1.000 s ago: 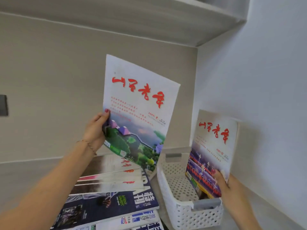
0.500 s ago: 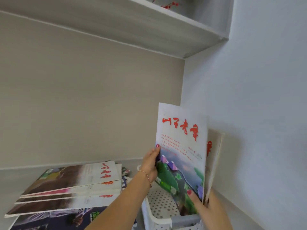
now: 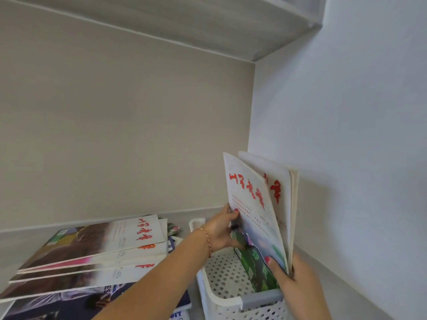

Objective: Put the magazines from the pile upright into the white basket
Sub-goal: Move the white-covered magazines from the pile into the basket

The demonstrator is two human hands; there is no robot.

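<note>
While the left hand [image 3: 220, 229] pinches the spine-side edge of the front magazine [image 3: 251, 218] with thumb on the cover and fingers curled behind, the right hand [image 3: 292, 280] clamps the lower corners of that magazine and the second magazine [image 3: 280, 188] behind it, thumb pressed on the green part of the cover. This two-handed hold looks meant to keep both copies squared together and upright as the front one goes down into the white basket [image 3: 231, 303] at the lower right of the frame. Its lower edge already sits inside the basket, against the perforated floor or close to it; I cannot tell whether it touches.

Both magazines stand with their long axis nearly vertical, tipped slightly left at the top, red titles uppermost and covers facing left toward the pile [image 3: 92, 257]. They lean near the white wall [image 3: 346, 135] on the right side, probably so later copies can stack against them.

Lower left of the frame, the pile lies flat on the counter [image 3: 335, 285], several copies fanned unevenly, so much of the task remains.
</note>
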